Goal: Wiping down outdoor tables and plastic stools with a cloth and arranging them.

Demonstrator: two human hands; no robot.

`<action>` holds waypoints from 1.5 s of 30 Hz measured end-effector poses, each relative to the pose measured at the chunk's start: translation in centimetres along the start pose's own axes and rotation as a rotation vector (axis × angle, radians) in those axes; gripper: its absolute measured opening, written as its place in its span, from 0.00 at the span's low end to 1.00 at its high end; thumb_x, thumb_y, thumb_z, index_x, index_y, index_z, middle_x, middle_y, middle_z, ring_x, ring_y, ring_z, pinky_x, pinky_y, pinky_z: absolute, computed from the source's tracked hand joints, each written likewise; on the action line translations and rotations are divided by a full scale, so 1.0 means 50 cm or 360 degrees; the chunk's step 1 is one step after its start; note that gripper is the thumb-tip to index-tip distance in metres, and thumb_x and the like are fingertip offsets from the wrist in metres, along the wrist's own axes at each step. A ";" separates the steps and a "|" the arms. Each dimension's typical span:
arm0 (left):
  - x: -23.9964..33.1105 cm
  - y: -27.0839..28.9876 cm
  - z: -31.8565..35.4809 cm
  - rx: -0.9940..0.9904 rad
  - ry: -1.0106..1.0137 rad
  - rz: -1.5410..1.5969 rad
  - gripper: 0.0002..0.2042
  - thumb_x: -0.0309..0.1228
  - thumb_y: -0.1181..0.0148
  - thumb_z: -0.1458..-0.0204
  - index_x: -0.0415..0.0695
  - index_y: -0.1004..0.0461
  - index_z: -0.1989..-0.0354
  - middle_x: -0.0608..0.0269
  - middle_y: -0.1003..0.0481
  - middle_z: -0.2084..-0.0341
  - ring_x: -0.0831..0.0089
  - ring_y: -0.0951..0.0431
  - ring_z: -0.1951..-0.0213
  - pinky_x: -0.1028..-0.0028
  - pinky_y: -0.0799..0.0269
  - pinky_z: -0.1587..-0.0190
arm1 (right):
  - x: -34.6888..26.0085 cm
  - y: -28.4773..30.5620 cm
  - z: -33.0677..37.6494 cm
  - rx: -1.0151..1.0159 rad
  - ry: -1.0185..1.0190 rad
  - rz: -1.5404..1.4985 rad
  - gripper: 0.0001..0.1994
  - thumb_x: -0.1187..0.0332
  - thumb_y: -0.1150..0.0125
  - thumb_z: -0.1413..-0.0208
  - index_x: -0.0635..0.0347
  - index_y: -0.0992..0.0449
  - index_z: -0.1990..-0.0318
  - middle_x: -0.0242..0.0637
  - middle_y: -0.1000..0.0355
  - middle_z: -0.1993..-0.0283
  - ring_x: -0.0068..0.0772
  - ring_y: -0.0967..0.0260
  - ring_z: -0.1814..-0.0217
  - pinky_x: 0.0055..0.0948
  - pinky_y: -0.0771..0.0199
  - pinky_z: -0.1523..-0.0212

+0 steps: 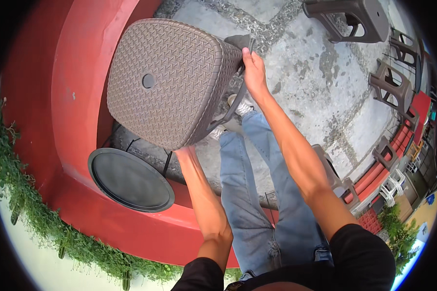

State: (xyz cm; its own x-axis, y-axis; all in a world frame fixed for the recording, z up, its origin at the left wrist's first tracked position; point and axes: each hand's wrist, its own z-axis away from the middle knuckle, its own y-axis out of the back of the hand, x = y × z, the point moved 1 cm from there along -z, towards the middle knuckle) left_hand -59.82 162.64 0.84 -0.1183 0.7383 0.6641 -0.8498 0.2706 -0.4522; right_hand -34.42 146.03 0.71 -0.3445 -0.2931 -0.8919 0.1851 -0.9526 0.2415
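A brown plastic stool (175, 63) with a woven-pattern seat and a round hole in it is held up in front of me, its seat tilted toward the view. My right hand (254, 72) grips its right side, thumb up along the edge. Beside those fingers is a dark grey piece (237, 40); whether it is a cloth or part of the stool I cannot tell. At the stool's near edge is my left hand (183, 151), holding it from below with the fingers hidden under the seat. Just below the stool stands a round dark table (131, 180) on thin black legs.
A red wall with a ledge (82, 72) curves around the left and near side, with green plants (82, 242) along it. Another brown stool (347, 19) stands at the far right on the grey stone floor (315, 82). More stools (391, 86) line the right side.
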 end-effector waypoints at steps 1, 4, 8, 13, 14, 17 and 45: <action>-0.002 0.058 -0.033 -0.0006 -0.0017 -0.0050 0.38 0.61 0.59 0.30 0.49 0.49 0.18 0.51 0.45 0.21 0.48 0.40 0.24 0.46 0.42 0.24 | -0.009 -0.035 -0.009 -0.0029 0.0093 -0.0213 0.22 0.53 0.51 0.23 0.67 0.23 0.57 0.36 0.29 0.64 0.27 0.37 0.58 0.33 0.32 0.52; -0.061 0.054 -0.050 -0.0100 -0.0281 -0.0383 0.40 0.59 0.50 0.31 0.47 0.49 0.19 0.53 0.45 0.21 0.51 0.41 0.24 0.49 0.45 0.23 | -0.077 -0.077 -0.009 -0.0102 0.0261 -0.0612 0.20 0.55 0.48 0.25 0.68 0.24 0.56 0.36 0.31 0.64 0.26 0.38 0.59 0.31 0.32 0.52; -0.050 0.105 -0.117 -0.0170 -0.0191 -0.0379 0.39 0.57 0.48 0.32 0.46 0.48 0.20 0.50 0.44 0.22 0.50 0.39 0.25 0.50 0.41 0.24 | -0.015 -0.154 -0.019 0.0017 0.0339 -0.0504 0.20 0.55 0.46 0.27 0.68 0.28 0.60 0.35 0.35 0.67 0.28 0.39 0.62 0.33 0.35 0.57; -0.090 0.209 -0.155 0.0095 -0.0056 -0.0499 0.41 0.60 0.49 0.33 0.48 0.49 0.19 0.51 0.45 0.22 0.50 0.41 0.24 0.48 0.43 0.23 | 0.096 -0.159 0.001 0.0050 -0.0068 -0.0668 0.20 0.53 0.47 0.27 0.65 0.23 0.56 0.33 0.33 0.69 0.26 0.39 0.61 0.32 0.34 0.55; -0.086 0.216 -0.154 -0.0023 -0.0055 -0.0454 0.41 0.60 0.49 0.33 0.48 0.50 0.19 0.51 0.45 0.21 0.50 0.42 0.23 0.48 0.44 0.23 | 0.111 -0.162 0.009 0.0045 -0.0105 -0.0730 0.21 0.52 0.47 0.27 0.65 0.22 0.54 0.32 0.32 0.68 0.26 0.38 0.61 0.32 0.33 0.54; -0.044 0.229 -0.144 -0.0419 -0.0072 -0.0499 0.41 0.61 0.52 0.32 0.49 0.51 0.18 0.53 0.48 0.20 0.49 0.45 0.22 0.47 0.46 0.22 | 0.132 -0.191 0.037 0.0035 -0.0115 -0.0631 0.22 0.52 0.48 0.27 0.65 0.21 0.50 0.28 0.34 0.68 0.23 0.40 0.60 0.30 0.35 0.55; -0.010 -0.306 -0.230 0.0168 -0.1242 -0.3058 0.39 0.54 0.56 0.28 0.38 0.54 0.19 0.37 0.60 0.19 0.45 0.64 0.17 0.40 0.69 0.21 | 0.470 -0.176 -0.036 0.0251 -0.0522 -0.0050 0.16 0.64 0.53 0.25 0.69 0.25 0.52 0.57 0.26 0.50 0.66 0.29 0.45 0.47 0.30 0.44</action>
State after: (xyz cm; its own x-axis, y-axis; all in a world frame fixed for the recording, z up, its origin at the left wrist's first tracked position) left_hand -40.88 165.22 0.57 0.6358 -0.7415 0.2143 -0.1470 0.1563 0.9767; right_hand -42.50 147.65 -23.06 -0.6296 -0.2498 -0.7357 0.0343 -0.9549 0.2949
